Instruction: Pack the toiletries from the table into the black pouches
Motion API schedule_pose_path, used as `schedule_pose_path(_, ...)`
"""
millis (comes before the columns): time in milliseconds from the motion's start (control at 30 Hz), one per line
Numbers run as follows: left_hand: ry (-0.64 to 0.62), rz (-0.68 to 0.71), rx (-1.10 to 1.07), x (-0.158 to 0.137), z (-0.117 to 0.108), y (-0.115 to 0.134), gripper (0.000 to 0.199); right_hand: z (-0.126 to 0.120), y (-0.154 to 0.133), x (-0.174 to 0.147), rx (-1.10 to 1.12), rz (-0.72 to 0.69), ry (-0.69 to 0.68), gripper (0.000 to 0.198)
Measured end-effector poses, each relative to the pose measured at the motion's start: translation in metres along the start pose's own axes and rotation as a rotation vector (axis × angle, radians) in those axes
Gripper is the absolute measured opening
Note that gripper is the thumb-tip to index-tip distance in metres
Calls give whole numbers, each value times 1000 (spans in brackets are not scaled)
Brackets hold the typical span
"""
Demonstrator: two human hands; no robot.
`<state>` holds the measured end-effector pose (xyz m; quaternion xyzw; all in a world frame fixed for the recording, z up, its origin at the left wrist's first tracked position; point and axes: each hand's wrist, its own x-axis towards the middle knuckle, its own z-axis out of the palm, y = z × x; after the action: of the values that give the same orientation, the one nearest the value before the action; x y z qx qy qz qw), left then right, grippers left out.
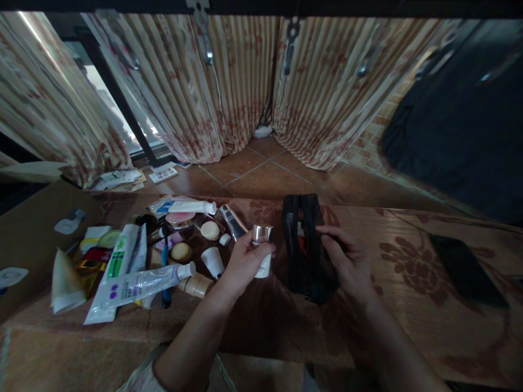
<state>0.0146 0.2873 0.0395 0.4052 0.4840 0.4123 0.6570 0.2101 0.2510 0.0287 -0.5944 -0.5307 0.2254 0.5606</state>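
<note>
My left hand is closed around a small white cosmetic bottle with a shiny silver cap, held upright just left of the bag. A black zippered pouch lies on the cloth-covered table with its top parted, and something orange-red shows inside. My right hand pinches the pouch's right edge between thumb and fingers. Left of my left hand spreads a heap of toiletries: a silver tube, a small white tube with a dark cap, toothpaste tubes, and a blue toothbrush.
A cardboard box stands at the left end of the table. On the right lies a dark flat phone-like object. Behind are tiled floor, papers and striped curtains. Blurred metal clips hang from a dark bar above.
</note>
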Motion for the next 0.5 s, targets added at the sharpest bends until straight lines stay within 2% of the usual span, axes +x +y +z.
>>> schedule_pose_path(200, -27, 65, 120, 3, -3, -2, 15, 0, 0, 0, 10, -8, 1, 17)
schedule_pose_path(500, -53, 81, 149, 2, -4, 0, 16, 0, 1, 0, -1, -10, 2, 16)
